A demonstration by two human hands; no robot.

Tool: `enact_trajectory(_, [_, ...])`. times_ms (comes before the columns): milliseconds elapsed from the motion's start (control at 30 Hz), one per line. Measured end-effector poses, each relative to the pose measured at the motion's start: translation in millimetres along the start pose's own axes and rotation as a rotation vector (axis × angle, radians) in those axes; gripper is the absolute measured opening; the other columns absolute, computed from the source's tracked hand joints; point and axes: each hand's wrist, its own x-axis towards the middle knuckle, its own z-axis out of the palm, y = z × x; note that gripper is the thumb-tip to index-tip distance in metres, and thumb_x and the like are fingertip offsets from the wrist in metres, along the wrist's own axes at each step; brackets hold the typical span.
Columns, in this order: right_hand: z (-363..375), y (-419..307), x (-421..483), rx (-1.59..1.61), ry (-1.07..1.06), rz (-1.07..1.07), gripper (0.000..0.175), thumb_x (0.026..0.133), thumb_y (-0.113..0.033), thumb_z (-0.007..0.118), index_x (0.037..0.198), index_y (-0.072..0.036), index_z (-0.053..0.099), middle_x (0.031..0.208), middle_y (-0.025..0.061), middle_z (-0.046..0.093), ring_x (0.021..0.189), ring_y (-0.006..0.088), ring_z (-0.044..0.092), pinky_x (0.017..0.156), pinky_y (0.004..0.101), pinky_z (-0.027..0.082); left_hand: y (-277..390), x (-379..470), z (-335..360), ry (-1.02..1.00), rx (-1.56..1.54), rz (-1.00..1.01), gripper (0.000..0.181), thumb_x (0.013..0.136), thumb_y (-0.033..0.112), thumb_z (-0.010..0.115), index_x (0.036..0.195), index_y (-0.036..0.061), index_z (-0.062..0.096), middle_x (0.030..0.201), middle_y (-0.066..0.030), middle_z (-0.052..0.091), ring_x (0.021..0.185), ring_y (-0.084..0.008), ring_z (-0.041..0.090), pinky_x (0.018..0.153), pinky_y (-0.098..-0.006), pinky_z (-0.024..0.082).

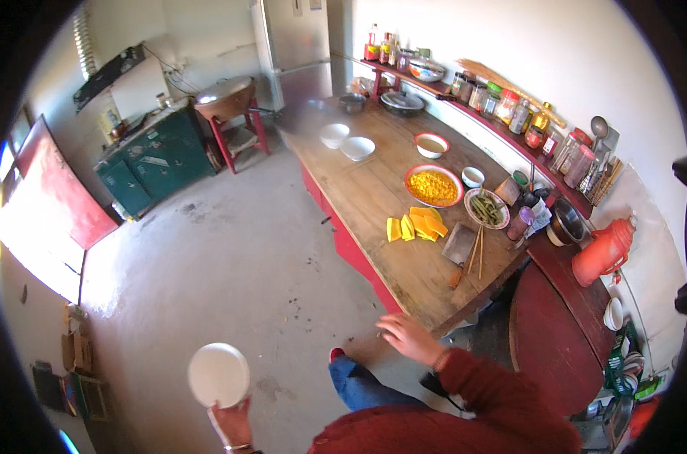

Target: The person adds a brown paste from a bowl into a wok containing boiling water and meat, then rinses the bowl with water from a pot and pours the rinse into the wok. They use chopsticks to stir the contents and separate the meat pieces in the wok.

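My left hand (233,423) grips the lower rim of a round white plate (218,374), held out over the concrete floor. My right hand (409,338) holds nothing, and its fingers are loosely apart near the front corner of the wooden table (371,221). On that end of the table lie a cleaver (458,244) with a wooden handle and a pair of chopsticks (478,252). Close by are yellow slices, perhaps pumpkin (417,224), a red-rimmed bowl of yellow chopped pieces (432,188) and a plate of green beans (486,208).
Two white bowls (346,142) stand farther along the table, near a bowl of liquid (431,145). A jar-lined shelf (508,122) runs along the wall. To my right are a red thermos (604,249) and a dark red round board (553,335). A green cabinet (162,156) stands far left.
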Motion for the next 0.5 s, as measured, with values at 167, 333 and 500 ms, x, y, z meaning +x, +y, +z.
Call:
enact_trajectory(167, [66, 85, 151, 0.119, 0.044, 0.171, 0.024, 0.084, -0.013, 0.056, 0.106, -0.005, 0.056, 0.104, 0.0139, 0.058, 0.095, 0.0315, 0.057, 0.081, 0.0393, 0.046, 73, 82, -27, 0.156, -0.001, 0.161, 0.058, 0.087, 0.041, 0.046, 0.133, 0.0064, 0.037, 0.132, -0.0156, 0.043, 0.117, -0.0311, 0.045, 0.094, -0.0446, 0.041])
enact_trajectory(333, [102, 151, 274, 0.022, 0.007, 0.37, 0.028, 0.082, -0.015, 0.058, 0.109, -0.009, 0.054, 0.099, 0.0127, 0.058, 0.094, 0.0306, 0.057, 0.078, 0.0402, 0.048, 119, 158, -39, 0.335, -0.067, 0.206, 0.059, 0.088, 0.042, 0.044, 0.135, 0.0057, 0.035, 0.134, -0.0147, 0.042, 0.119, -0.0308, 0.043, 0.097, -0.045, 0.039])
enact_trajectory(500, [120, 224, 386, -0.158, 0.157, 0.538, 0.031, 0.082, -0.021, 0.056, 0.112, -0.012, 0.053, 0.093, 0.0147, 0.056, 0.09, 0.0332, 0.057, 0.073, 0.0432, 0.048, 166, 257, -79, 0.383, -0.649, 0.103, 0.061, 0.09, 0.043, 0.042, 0.136, 0.0049, 0.034, 0.136, -0.0138, 0.041, 0.121, -0.0305, 0.042, 0.099, -0.0455, 0.037])
